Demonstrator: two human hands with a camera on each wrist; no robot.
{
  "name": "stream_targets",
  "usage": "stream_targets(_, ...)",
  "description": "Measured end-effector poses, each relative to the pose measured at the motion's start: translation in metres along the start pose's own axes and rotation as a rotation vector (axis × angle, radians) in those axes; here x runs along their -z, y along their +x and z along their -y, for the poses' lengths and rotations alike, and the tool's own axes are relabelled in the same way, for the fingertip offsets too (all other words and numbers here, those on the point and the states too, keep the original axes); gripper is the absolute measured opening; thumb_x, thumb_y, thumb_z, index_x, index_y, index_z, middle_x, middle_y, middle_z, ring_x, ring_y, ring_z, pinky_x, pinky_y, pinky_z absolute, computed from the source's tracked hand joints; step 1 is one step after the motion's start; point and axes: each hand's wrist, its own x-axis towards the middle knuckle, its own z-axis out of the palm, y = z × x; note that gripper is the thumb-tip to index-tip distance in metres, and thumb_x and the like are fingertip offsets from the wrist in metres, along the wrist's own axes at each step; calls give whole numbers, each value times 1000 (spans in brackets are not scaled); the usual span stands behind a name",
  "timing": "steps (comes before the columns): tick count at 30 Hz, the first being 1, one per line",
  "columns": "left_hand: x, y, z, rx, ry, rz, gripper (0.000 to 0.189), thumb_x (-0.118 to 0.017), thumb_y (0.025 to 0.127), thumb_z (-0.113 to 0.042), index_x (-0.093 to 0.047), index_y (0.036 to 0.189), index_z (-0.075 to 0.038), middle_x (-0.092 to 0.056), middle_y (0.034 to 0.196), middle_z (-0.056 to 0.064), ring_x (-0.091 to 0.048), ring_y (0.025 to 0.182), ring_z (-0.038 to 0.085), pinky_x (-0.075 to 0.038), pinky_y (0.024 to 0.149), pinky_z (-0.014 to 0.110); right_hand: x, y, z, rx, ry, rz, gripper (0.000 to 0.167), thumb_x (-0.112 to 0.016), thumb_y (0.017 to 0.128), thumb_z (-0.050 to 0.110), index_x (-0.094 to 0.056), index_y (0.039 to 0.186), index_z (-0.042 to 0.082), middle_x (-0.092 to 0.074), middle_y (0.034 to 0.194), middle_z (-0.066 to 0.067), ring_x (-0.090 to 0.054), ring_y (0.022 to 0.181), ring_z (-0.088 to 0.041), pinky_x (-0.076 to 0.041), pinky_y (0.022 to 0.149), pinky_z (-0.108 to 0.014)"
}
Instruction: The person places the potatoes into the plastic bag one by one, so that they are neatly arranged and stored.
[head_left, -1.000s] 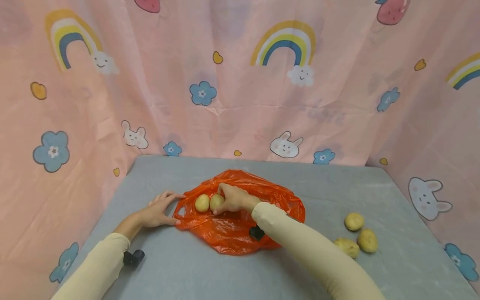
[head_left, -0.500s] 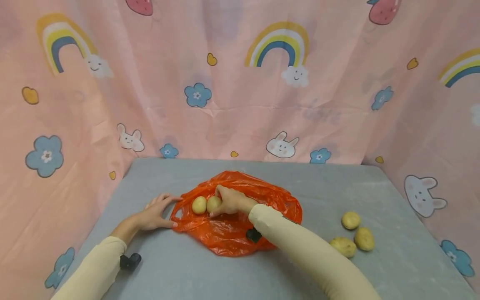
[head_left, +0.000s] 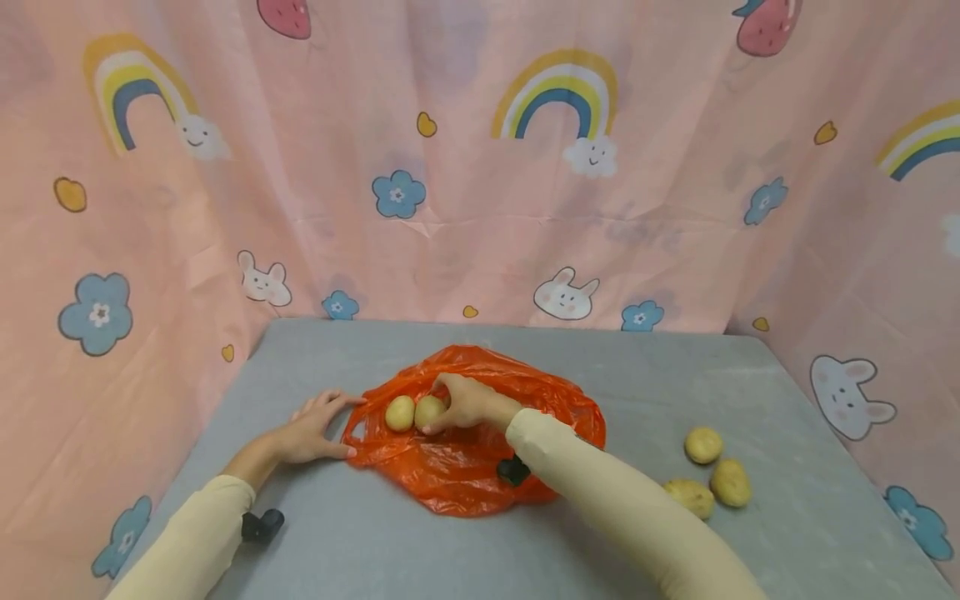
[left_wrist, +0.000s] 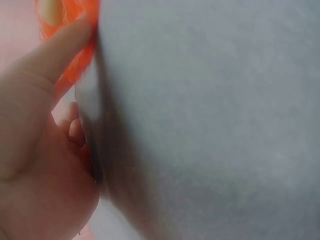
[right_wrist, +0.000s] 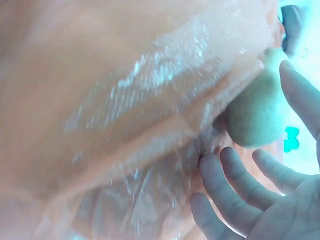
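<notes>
Left hand [head_left: 311, 431], fingers spread, touches the orange bag [head_left: 461, 475] while right hand [head_left: 467, 403] pinches 1 potato [head_left: 428, 412].

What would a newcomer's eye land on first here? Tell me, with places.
The red-orange plastic bag, spread mid-way across the grey table, with the right hand curved round a potato among its folds. Next, three potatoes clustered on the table's right side. Behind everything hangs a pink curtain.

Your right hand [right_wrist: 287, 210] has the potato [right_wrist: 255, 110] between thumb and fingers, though firm contact is hard to judge; the crinkled bag [right_wrist: 125, 125] fills the view's left.
</notes>
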Motion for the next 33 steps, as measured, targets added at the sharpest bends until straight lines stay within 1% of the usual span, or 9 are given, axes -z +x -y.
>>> stream_targets(5, 4, -2, -6, 20, -1, 24, 76, -80, 84, -37, -46, 149, -19, -31, 155, 24, -27, 141, 52, -16, 109, 79, 11, -8, -3, 54, 36, 14, 64, -81, 85, 38, -54, 134, 6, -61, 131, -13, -60, 117, -26, -50, 102, -44)
stream_targets(9, 5, -4, -8, 25, 0, 16, 74, -80, 84, -35, -46, 149, -19, -32, 155, 23, -27, 141, 51, -18, 109, 78, 22, -16, -2, 89, 18, 6, 61, -79, 88, 37, -55, 135, 6, -60, 135, -14, -59, 123, -30, -50, 103, -46)
stream_targets(15, 5, -6, -3, -18, -1, -10, 75, -79, 84, -38, -46, 148, -17, -34, 151, 23, -29, 137, 52, -20, 106, 78, 35, -31, -3, 122, -13, -12, 59, -75, 91, 36, -55, 136, 5, -58, 138, -15, -58, 124, -30, -51, 101, -46)
stream_targets(17, 6, -7, -5, -32, 1, -13, 75, -79, 84, -38, -46, 148, -16, -35, 150, 24, -30, 136, 53, -22, 104, 78, 38, -37, -8, 126, -16, -20, 58, -74, 92, 37, -55, 137, 6, -58, 138, -15, -59, 123, -30, -52, 100, -46)
stream_targets(22, 6, -8, -6, -8, -5, -6, 74, -80, 84, -37, -48, 148, -19, -34, 153, 24, -28, 138, 53, -19, 107, 78, 47, -54, -18, 130, 4, -48, 58, -71, 93, 39, -54, 139, 7, -58, 137, -16, -61, 119, -31, -54, 96, -46)
stream_targets(26, 4, -9, -4, -7, 0, -15, 73, -80, 84, -39, -48, 147, -19, -35, 151, 22, -29, 137, 51, -20, 106, 77, 54, -69, -27, 126, 39, -71, 58, -69, 95, 38, -53, 141, 7, -57, 141, -19, -60, 123, -37, -54, 97, -49)
stream_targets(29, 2, -8, -4, -29, 8, -22, 73, -79, 84, -40, -48, 147, -18, -37, 148, 21, -32, 134, 51, -22, 104, 76, 59, -80, -37, 125, 52, -89, 57, -67, 96, 38, -53, 140, 5, -57, 139, -20, -59, 124, -39, -53, 99, -51)
stream_targets(33, 2, -4, -7, -55, 17, -28, 73, -79, 84, -40, -49, 146, -18, -39, 147, 22, -34, 133, 51, -25, 102, 76, 67, -95, -54, 178, 40, -113, 55, -65, 98, 37, -53, 139, 2, -58, 136, -21, -58, 123, -39, -52, 100, -53)
